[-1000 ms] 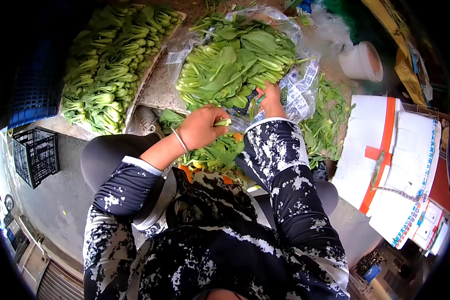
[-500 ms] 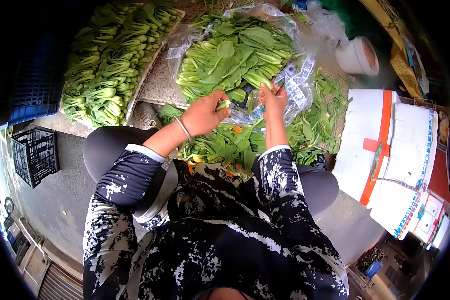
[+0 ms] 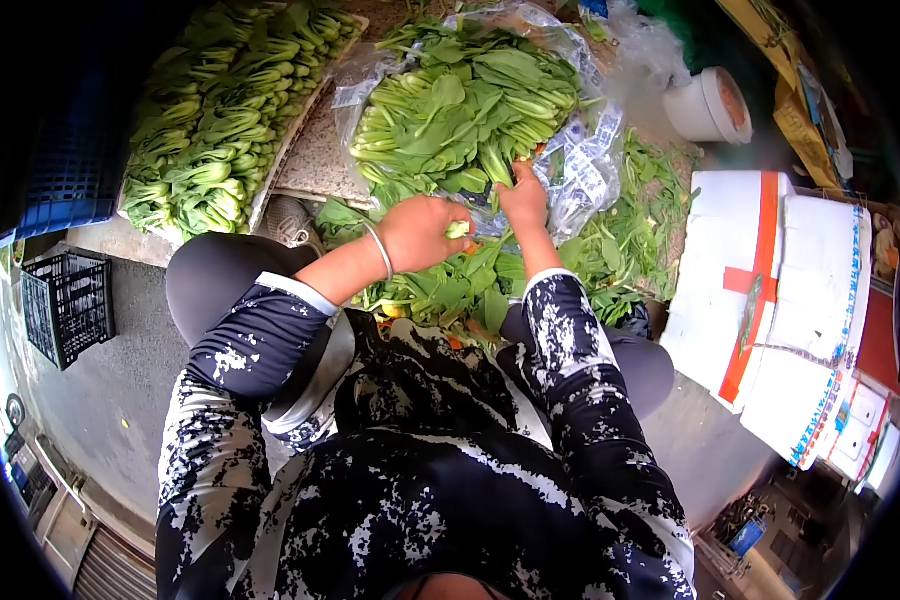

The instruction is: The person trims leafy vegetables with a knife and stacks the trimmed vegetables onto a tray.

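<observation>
My left hand (image 3: 422, 236), with a bangle at the wrist, is closed around a small bok choy (image 3: 458, 229); only its pale base shows past the fingers. To its right, my right hand (image 3: 523, 200) is closed on a green bok choy stalk (image 3: 497, 168) at the near edge of the heap. That heap of leafy bok choy (image 3: 450, 110) lies in an opened clear plastic bag (image 3: 595, 165) just beyond both hands. Beneath my hands, loose leaves (image 3: 445, 285) are piled in front of my lap, with some orange bits among them.
Neat rows of bok choy (image 3: 215, 130) fill a tray at the left. A black crate (image 3: 68, 308) stands on the floor beyond my left knee. On the right are white foam boxes (image 3: 730, 280) with red tape, a white bucket (image 3: 705, 108) and scattered leaves (image 3: 650, 215).
Both hands have moved down a little toward my lap. My right hand has also shifted left and now grips a stalk at the heap's edge. My left hand still holds its bok choy.
</observation>
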Motion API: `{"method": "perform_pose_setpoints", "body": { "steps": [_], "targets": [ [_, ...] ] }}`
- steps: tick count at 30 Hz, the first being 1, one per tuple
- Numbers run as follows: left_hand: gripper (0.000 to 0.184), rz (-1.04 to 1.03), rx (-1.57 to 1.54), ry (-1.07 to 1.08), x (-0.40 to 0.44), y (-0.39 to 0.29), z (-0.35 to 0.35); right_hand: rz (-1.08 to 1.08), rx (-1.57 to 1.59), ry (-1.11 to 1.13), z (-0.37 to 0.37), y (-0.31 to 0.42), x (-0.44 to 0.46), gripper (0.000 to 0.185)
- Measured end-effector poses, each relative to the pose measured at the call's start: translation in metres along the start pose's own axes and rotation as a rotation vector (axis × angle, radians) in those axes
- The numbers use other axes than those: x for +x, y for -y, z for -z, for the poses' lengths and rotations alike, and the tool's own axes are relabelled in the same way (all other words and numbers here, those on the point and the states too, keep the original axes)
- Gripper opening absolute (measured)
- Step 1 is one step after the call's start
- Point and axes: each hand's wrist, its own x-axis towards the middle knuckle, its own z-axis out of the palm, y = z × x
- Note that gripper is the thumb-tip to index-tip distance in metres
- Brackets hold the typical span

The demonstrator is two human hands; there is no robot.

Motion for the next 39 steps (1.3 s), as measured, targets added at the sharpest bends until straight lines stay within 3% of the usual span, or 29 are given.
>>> {"method": "perform_pose_setpoints", "body": {
  "steps": [1, 4, 7, 9, 11, 13, 15, 17, 19, 21, 23, 24, 25, 26, 27, 29, 31, 33, 34, 39],
  "targets": [
    [0.018, 0.01, 0.042, 0.02, -0.001, 0.0, 0.0, 0.014, 0.001, 0.007, -0.003, 0.003, 0.004, 0.049],
    [0.016, 0.021, 0.052, -0.037, -0.002, 0.006, 0.0, 0.027, -0.393, 0.023, -0.019, 0.004, 0.012, 0.055],
    [0.016, 0.015, 0.057, -0.057, -0.002, 0.009, 0.004, 0.108, -0.488, 0.028, -0.021, 0.0, 0.016, 0.053],
    [0.015, 0.023, 0.056, -0.04, -0.002, 0.009, 0.007, 0.12, -0.497, 0.033, -0.009, 0.006, 0.019, 0.052],
    [0.015, 0.026, 0.061, -0.04, -0.001, 0.009, 0.009, -0.014, -0.367, 0.177, 0.017, 0.025, 0.019, 0.053],
    [0.014, 0.021, 0.068, -0.031, 0.0, 0.009, 0.009, 0.028, -0.356, 0.165, 0.034, 0.02, 0.024, 0.057],
    [0.014, 0.027, 0.075, -0.016, 0.001, 0.005, 0.012, -0.031, -0.2, 0.326, 0.058, 0.026, 0.023, 0.063],
    [0.014, 0.031, 0.084, -0.001, 0.001, 0.002, 0.011, 0.037, -0.182, 0.233, 0.066, 0.018, 0.021, 0.066],
    [0.015, -0.025, 0.07, -0.045, 0.001, 0.005, 0.007, -0.026, -0.272, 0.355, 0.089, 0.028, 0.011, 0.064],
    [0.017, -0.022, 0.051, -0.05, 0.002, 0.004, 0.003, -0.003, -0.25, 0.335, 0.112, 0.032, -0.009, 0.06],
    [0.02, -0.016, 0.033, -0.054, 0.002, 0.0, 0.001, -0.063, -0.134, 0.583, 0.131, 0.034, -0.032, 0.051],
    [0.028, -0.174, -0.022, -0.156, 0.002, -0.004, 0.0, -0.066, -0.132, 0.583, 0.134, 0.034, -0.049, 0.051],
    [0.037, -0.333, -0.077, -0.254, 0.002, -0.009, -0.001, 0.061, 0.108, 0.583, 0.133, 0.033, -0.069, 0.041],
    [0.052, -0.373, -0.045, -0.262, 0.001, -0.016, -0.001, 0.184, 0.349, 0.573, 0.132, 0.035, -0.087, 0.03],
    [0.052, -0.378, -0.046, -0.248, -0.002, -0.02, -0.001, 0.173, 0.358, 0.566, 0.134, 0.047, -0.103, 0.03],
    [0.057, -0.272, -0.171, -0.076, -0.005, -0.03, -0.003, 0.051, 0.671, 0.601, 0.141, 0.071, -0.13, 0.032],
    [0.057, -0.133, -0.26, 0.023, -0.003, -0.027, -0.004, 0.004, 0.62, 0.579, 0.131, 0.056, -0.136, 0.039],
    [0.05, -0.057, -0.602, 0.045, -0.001, -0.021, -0.006, -0.211, 1.097, 0.372, 0.115, 0.049, -0.145, 0.047],
    [0.046, -0.049, -0.662, 0.031, -0.001, -0.022, -0.005, -0.185, 1.086, 0.267, 0.113, 0.053, -0.152, 0.052],
    [0.045, 0.036, -0.74, 0.113, -0.007, -0.02, 0.0, 0.01, 1.244, 0.278, 0.115, 0.055, -0.17, 0.051]
  ]
}}
